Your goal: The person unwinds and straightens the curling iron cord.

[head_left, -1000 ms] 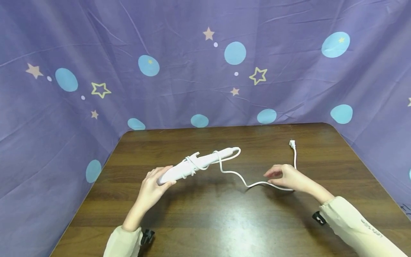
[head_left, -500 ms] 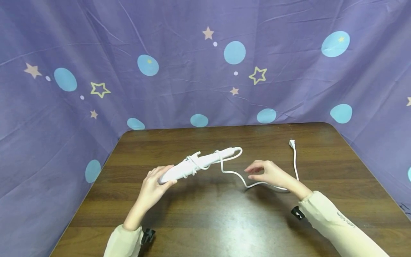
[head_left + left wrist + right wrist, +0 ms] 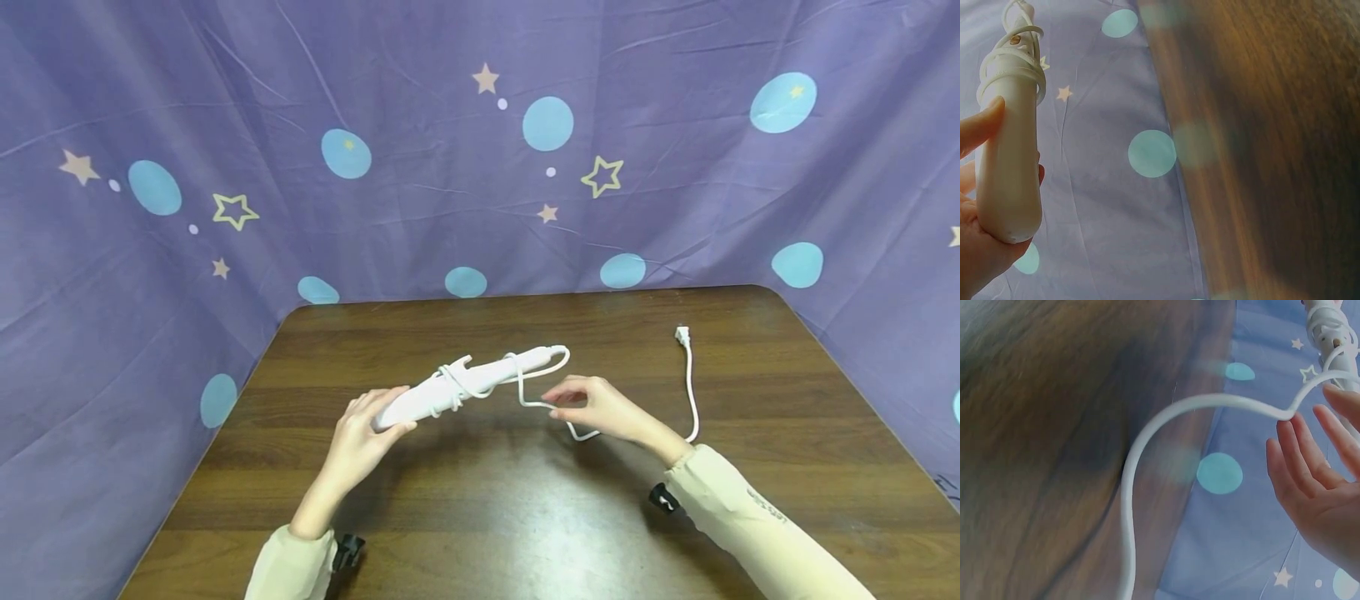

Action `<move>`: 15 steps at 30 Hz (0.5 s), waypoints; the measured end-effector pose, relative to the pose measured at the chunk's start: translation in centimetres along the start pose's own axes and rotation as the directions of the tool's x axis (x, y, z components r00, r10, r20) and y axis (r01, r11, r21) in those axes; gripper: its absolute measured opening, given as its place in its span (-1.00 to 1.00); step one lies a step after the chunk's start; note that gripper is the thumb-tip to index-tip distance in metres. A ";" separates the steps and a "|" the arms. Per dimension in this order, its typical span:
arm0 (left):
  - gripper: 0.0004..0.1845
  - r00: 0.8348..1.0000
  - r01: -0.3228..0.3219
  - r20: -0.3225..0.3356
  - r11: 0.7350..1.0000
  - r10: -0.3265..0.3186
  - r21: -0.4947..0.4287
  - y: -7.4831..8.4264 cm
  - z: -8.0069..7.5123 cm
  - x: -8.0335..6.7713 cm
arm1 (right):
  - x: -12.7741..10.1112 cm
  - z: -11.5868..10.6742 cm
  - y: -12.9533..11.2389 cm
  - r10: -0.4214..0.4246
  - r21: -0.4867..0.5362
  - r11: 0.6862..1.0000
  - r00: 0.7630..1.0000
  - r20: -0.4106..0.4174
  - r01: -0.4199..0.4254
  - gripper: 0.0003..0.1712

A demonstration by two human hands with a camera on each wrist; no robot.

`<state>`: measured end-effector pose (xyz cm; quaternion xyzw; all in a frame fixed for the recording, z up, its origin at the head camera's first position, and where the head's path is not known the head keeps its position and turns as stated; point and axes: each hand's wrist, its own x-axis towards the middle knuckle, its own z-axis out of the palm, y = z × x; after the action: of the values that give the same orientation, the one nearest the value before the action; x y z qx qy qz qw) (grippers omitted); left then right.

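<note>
My left hand (image 3: 358, 437) grips the thick rounded end of a white curling iron (image 3: 420, 398), which slants up to the right over the table. In the left wrist view the thumb (image 3: 988, 122) lies along its smooth body. A white cord (image 3: 520, 383) is wound round its middle and loops at the far end. My right hand (image 3: 600, 408) is at the loose stretch of this cord, thumb and fingers apart. In the right wrist view its fingers (image 3: 1300, 453) are fairly straight, with the fingertips right at a bend in the cord.
The cord runs behind the right wrist to a white plug (image 3: 682, 335) lying at the back right of the brown wooden table (image 3: 465, 517). A purple curtain (image 3: 420, 208) with stars and dots hangs round the table's back and sides.
My right hand has moved left along the cord, from near its right-hand bend toward the curling iron. The left hand keeps its grip, almost still.
</note>
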<state>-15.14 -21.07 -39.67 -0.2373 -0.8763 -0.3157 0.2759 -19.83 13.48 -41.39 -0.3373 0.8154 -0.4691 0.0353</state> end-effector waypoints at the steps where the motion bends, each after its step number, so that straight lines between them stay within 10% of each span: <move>1: -0.47 1.000 -0.003 -0.001 1.000 0.003 -0.001 0.0 0.0 0.0 | 0.1 0.2 0.0 -0.001 0.004 1.000 1.000 0.001 0.001 -0.71; 15: -0.48 1.000 -0.007 0.006 1.000 0.007 0.006 0.1 0.0 0.0 | 0.5 1.2 -1.0 -0.057 -0.069 0.996 0.998 -0.009 0.057 -0.83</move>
<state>-15.05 -20.95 -39.64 -0.2402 -0.8773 -0.3112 0.2751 -19.21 11.99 -41.17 -0.3588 0.8212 -0.4437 0.0058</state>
